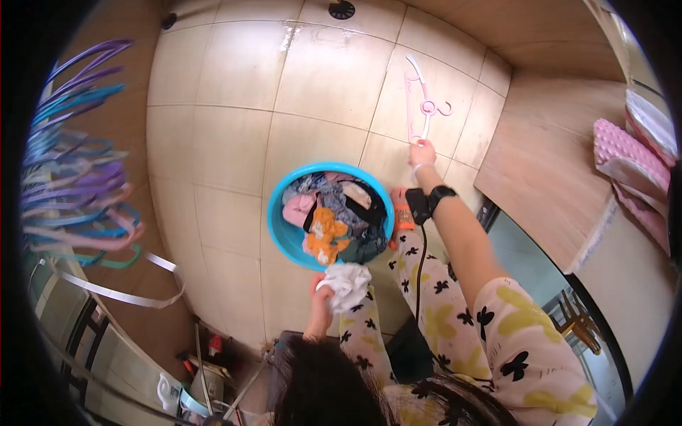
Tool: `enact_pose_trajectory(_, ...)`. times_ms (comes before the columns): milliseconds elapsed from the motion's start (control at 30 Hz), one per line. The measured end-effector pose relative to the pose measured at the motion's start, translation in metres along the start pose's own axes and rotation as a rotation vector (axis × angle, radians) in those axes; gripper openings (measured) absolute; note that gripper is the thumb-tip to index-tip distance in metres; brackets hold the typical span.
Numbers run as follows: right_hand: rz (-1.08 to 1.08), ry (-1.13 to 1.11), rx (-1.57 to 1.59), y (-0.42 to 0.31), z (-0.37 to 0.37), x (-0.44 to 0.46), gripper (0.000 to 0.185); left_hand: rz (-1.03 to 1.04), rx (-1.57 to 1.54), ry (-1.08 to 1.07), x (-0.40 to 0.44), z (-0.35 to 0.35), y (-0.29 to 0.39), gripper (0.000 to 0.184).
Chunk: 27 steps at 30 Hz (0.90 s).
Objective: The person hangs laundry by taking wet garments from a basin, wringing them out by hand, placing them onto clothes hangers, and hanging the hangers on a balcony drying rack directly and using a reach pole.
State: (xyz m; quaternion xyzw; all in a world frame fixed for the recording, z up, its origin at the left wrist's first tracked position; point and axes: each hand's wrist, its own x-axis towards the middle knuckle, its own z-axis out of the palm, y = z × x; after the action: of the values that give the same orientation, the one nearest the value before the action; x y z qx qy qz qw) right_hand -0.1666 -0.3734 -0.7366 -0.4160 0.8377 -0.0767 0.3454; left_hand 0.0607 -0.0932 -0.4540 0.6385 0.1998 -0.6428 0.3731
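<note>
Looking at the head view, one finds the left hand [320,302] with its fingers closed around a bunched white cloth [347,287], at the near rim of the blue basin [284,238]; whether the cloth touches this rim, I cannot tell. The basin stands on the tiled floor [213,142] and contains mixed clothes, with an orange garment [327,234] on top. The right hand [422,153] is clamped on one end of a pink and white hanger [428,108], beyond the basin and toward the right edge of the floor, with the hook pointing to the right.

For good handling, I would advise to loosen the cloth first and find its edge, because a bunch hides its shape. Holding the hanger closer to its middle would probably steady it, and its hook should be kept clear of the clothes.
</note>
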Motion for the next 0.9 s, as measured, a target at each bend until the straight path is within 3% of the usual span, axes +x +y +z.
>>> enact_pose_trajectory(33, -0.108, 0.133, -0.141, -0.008, -0.006, 0.019, 0.035, -0.098, -0.216, 0.01, 0.003, 0.003, -0.002, 0.045)
enact_pose_trajectory(133, 0.065, 0.14, -0.266, -0.02, -0.009, 0.07, 0.04, -0.12, -0.193, 0.019, 0.015, -0.005, -0.014, 0.048)
enact_pose_trajectory(233, 0.092, -0.059, -0.356, -0.012, -0.009, 0.081, 0.036, -0.138, -0.131, 0.048, 0.017, -0.011, -0.025, 0.051)
enact_pose_trajectory(300, -0.124, 0.082, -0.359, -0.014, -0.009, 0.069, 0.025, -0.138, -0.08, 0.064, 0.008, -0.011, -0.029, 0.054)
enact_pose_trajectory(333, -0.121, 0.081, -0.357, -0.006, -0.007, 0.065, 0.025, -0.139, -0.05, 0.069, 0.001, -0.01, -0.028, 0.055)
enact_pose_trajectory(400, -0.044, -0.14, 0.112, -0.002, -0.009, 0.052, 0.014, -0.117, 0.01, 0.079, -0.016, -0.003, -0.022, 0.057)
enact_pose_trajectory(467, -0.172, -0.204, 0.372, -0.016, -0.038, 0.011, 0.016, -0.09, 0.1, 0.077, -0.039, 0.007, -0.014, 0.06)
enact_pose_trajectory(600, 0.043, -0.451, 0.513, -0.086, -0.159, -0.092, 0.013, 0.055, 0.328, 0.057, -0.094, 0.035, 0.019, 0.066)
enact_pose_trajectory(700, -0.022, -0.568, 0.717, -0.131, -0.263, -0.171, 0.006, 0.44, 0.466, -0.07, -0.156, 0.08, 0.067, 0.066)
enact_pose_trajectory(733, -0.024, -0.648, 0.73, -0.143, -0.298, -0.196, 0.014, 0.46, 0.47, -0.074, -0.177, 0.083, 0.08, 0.066)
enact_pose_trajectory(800, -0.045, -0.729, 0.744, -0.169, -0.371, -0.234, 0.023, 0.299, 0.581, 0.041, -0.215, 0.081, 0.103, 0.061)
enact_pose_trajectory(900, -0.1, -0.91, 0.724, -0.206, -0.479, -0.29, 0.033, 0.393, 0.375, -0.07, -0.289, 0.084, 0.139, 0.049)
